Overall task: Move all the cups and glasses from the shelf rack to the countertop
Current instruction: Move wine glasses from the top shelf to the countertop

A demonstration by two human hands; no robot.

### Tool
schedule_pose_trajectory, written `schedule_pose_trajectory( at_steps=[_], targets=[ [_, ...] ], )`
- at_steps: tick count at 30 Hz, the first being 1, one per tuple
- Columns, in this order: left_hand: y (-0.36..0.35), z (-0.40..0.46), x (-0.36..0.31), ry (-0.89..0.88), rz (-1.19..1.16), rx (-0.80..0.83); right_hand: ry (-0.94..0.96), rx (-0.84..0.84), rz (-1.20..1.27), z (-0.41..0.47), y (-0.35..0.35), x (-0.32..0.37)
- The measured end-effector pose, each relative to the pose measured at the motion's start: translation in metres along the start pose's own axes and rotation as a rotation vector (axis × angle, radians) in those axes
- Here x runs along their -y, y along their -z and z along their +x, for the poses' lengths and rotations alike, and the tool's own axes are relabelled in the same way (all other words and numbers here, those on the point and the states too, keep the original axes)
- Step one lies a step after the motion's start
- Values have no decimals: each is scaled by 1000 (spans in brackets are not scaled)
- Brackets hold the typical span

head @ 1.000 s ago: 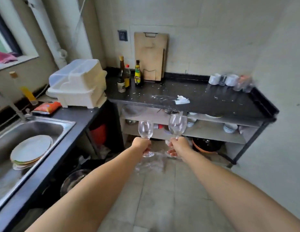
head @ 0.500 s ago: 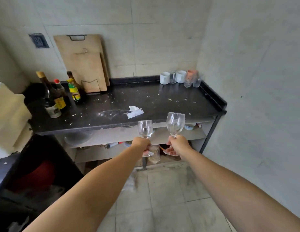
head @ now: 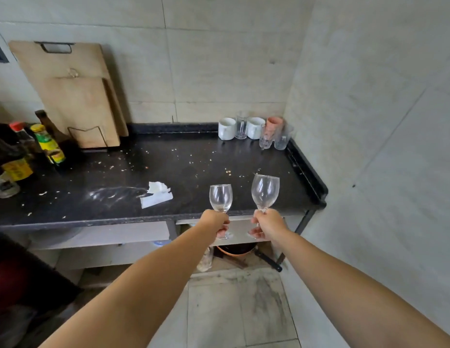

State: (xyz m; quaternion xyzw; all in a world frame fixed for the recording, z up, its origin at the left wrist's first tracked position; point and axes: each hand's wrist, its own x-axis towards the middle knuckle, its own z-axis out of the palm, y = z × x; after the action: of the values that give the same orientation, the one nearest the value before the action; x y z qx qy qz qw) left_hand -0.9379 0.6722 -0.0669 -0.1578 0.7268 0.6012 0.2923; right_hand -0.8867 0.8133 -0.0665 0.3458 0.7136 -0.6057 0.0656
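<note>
1. While held before the speckled black countertop (head: pixel 188 169) edge, left hand (head: pixel 215 222) grips the smaller clear wine glass (head: pixel 221 198) by its stem.
2. Right hand (head: pixel 268 223) pinches the larger wine glass (head: pixel 265 193); fingers partly hide both feet.

Two wooden cutting boards (head: pixel 75 96) lean upright against the tiled wall at the worktop's rear left, the smaller one in front and held in a wire stand (head: pixel 87 136). Several sauce bottles (head: pixel 30 151) stand grouped at the left edge, one with a yellow-green label (head: pixel 49 144), one with a red cap. A crumpled white tissue (head: pixel 157 194) lies near the front edge, beside a pale smear (head: pixel 113 194). Crumbs are scattered across the dark surface. Beneath, on the floor, a dark pan with an orange rim (head: pixel 237 249) sits.
</note>
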Motion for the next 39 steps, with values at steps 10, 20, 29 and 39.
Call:
schedule_pose_trajectory(
  at_steps=[10,20,29,39],
  targets=[
    [-39,132,-60,36,15,23,-78,17,17,138,9,45],
    [-59,272,-140,20,118,45,-32,-112,-61,280,6,107],
    [-82,358,-189,16,1,-78,7,-66,-23,383,-1,138],
    [-94,427,-225,-48,-18,-130,60,-10,-3,473,-13,175]
  ],
)
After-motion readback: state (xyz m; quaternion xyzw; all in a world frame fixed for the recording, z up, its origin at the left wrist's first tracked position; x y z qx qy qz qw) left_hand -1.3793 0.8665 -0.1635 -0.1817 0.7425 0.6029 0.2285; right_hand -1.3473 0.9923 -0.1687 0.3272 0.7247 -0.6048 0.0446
